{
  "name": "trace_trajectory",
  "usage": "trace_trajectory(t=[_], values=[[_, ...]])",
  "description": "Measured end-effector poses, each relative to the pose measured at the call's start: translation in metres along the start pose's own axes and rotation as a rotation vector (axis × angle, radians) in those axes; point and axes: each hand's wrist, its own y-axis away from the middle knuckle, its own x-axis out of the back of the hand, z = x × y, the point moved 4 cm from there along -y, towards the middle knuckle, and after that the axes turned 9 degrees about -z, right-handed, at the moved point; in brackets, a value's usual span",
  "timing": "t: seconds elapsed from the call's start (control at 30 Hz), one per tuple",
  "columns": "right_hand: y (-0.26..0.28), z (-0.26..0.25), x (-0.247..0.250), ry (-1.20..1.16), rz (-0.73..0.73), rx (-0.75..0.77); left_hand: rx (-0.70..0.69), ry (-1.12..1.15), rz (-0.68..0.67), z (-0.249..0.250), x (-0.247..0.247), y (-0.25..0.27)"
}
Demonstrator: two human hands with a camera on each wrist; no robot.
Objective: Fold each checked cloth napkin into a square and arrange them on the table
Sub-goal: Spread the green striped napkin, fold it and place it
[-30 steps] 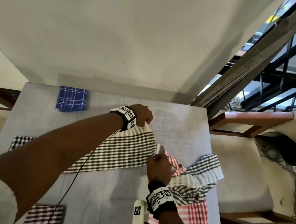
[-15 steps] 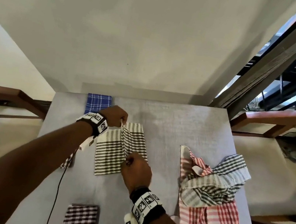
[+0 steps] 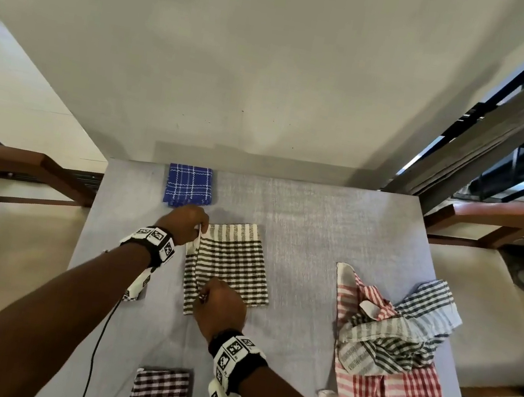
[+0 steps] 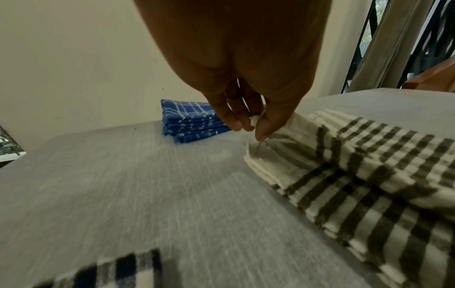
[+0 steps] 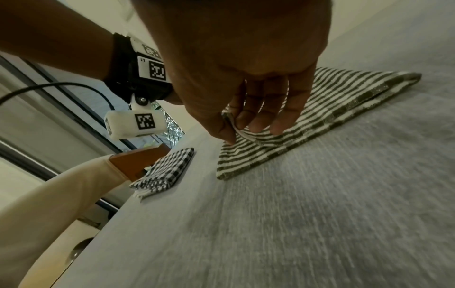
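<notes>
Grey-checked napkin point(image 3: 229, 267) lies mid-table, long axis running away from the person. Left hand point(image 3: 185, 223) pinches its far-left corner, right hand point(image 3: 219, 306) its near-left corner; the flap probably folds rightward.

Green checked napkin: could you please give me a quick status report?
Both hands, left and right, pinch the green checked napkin at its left corners. Half folded, flat on table. Nothing in the way.
</notes>
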Motion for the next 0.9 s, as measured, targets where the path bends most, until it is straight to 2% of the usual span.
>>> trace_trajectory(t=[0.17,0.33,0.37,0.43,0.5,0.57,0.67,0.7,0.77,0.87,0.9], values=[[0.000,0.001,-0.017,0.025,-0.091,0.083,0.045,-0.010,0.006,-0.015,-0.017,0.005],[-0.008,-0.002,-0.023,-0.005,-0.293,0.226,-0.004,0.020,0.181,-0.027,-0.024,0.012],[-0.011,-0.001,-0.021,-0.007,-0.290,0.246,0.004,0.016,0.244,-0.025,-0.023,0.015],[-0.019,0.007,-0.009,-0.009,-0.148,0.269,0.051,-0.016,0.377,-0.015,-0.023,0.023],[-0.030,0.021,0.006,-0.012,0.042,0.244,0.203,-0.037,0.410,-0.003,-0.032,0.029],[-0.040,0.034,0.016,0.043,0.123,0.232,0.429,0.015,0.360,0.007,-0.046,0.033],[-0.045,0.049,0.015,0.210,0.011,0.366,0.790,0.306,0.310,0.011,-0.064,0.039],[-0.042,0.055,0.014,0.255,-0.032,0.404,0.856,0.393,0.316,0.011,-0.068,0.039],[-0.032,0.068,0.012,0.288,-0.063,0.424,0.813,0.441,0.338,0.011,-0.073,0.031],[-0.019,0.088,0.011,0.268,-0.025,0.378,0.587,0.438,0.289,0.021,-0.075,0.014],[-0.016,0.093,0.012,0.260,-0.005,0.364,0.557,0.453,0.266,0.023,-0.076,0.011]])
